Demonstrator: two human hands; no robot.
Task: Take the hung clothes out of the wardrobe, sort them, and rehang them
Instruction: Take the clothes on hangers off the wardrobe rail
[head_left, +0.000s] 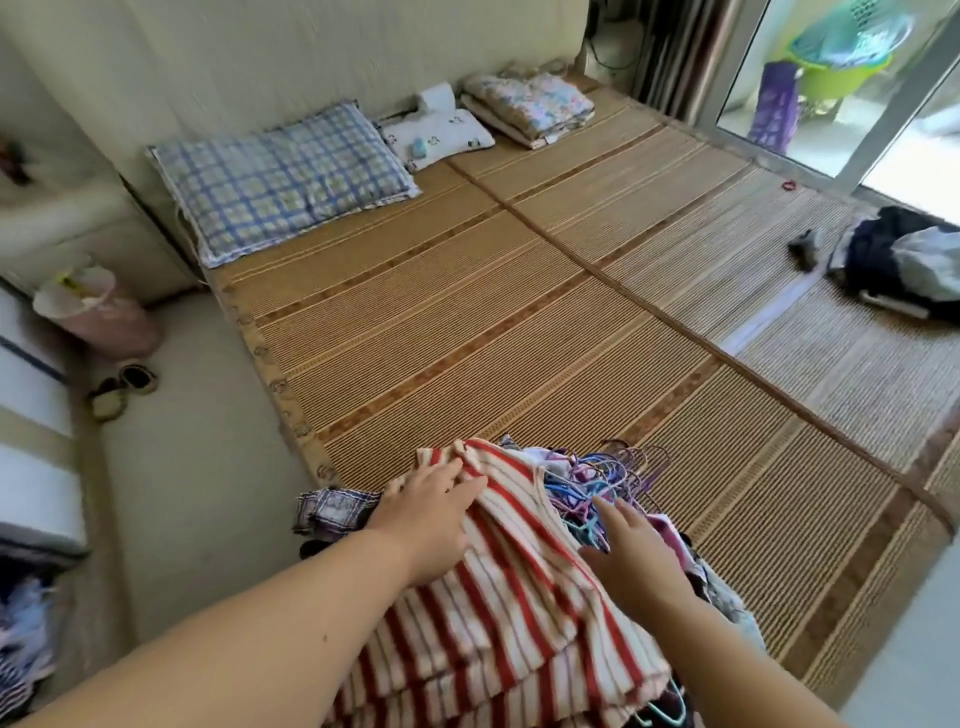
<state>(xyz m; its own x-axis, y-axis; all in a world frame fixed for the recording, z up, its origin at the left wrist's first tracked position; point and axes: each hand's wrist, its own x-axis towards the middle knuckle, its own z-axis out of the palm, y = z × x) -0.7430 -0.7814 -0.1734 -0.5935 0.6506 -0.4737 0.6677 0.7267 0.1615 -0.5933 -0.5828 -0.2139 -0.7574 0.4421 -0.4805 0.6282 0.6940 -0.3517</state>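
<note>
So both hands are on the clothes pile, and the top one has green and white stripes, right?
No. The head view shows the top garment has red and white stripes, not green. The left hand and right hand are both on the clothes pile.

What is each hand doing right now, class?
Left hand: open, resting flat on the striped garment.
Right hand: open, next to the hangers.
</note>
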